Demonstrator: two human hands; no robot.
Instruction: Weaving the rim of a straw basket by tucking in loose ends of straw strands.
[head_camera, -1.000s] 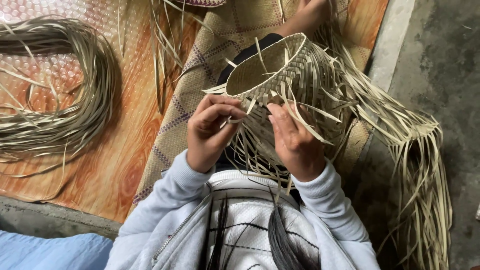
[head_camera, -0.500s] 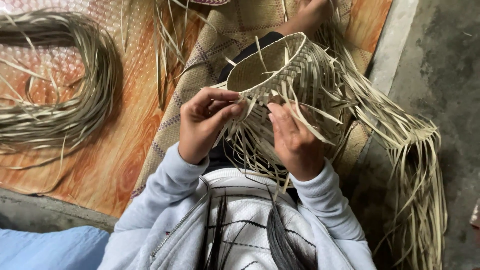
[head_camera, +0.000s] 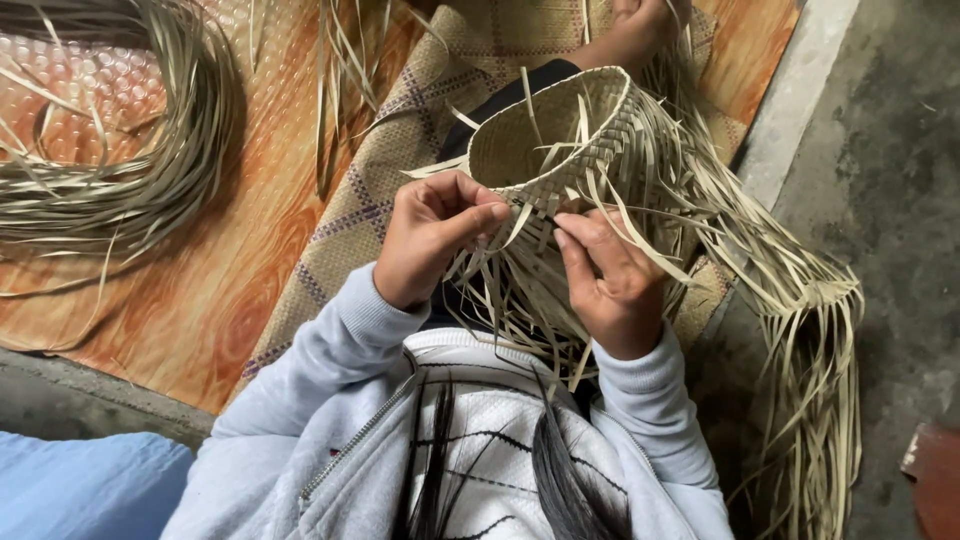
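Note:
A half-woven straw basket (head_camera: 560, 130) lies on its side over my lap, its open mouth toward the left, with long loose straw strips (head_camera: 790, 330) hanging from its rim to the right and down. My left hand (head_camera: 430, 235) pinches strips at the basket's near rim between thumb and fingers. My right hand (head_camera: 610, 280) grips other strips just beside it, fingers bent around them. Both arms wear pale grey sleeves.
A coil of loose straw strips (head_camera: 130, 170) lies on the orange wood-patterned floor sheet (head_camera: 200, 320) at the left. A woven mat (head_camera: 400, 130) sits under my legs. A bare foot (head_camera: 640, 30) shows at the top. Grey concrete floor (head_camera: 900, 180) runs along the right.
My left hand has moved up from below the rim to the basket's edge and closed on strips there. My right hand has stayed at the rim, shifting only slightly.

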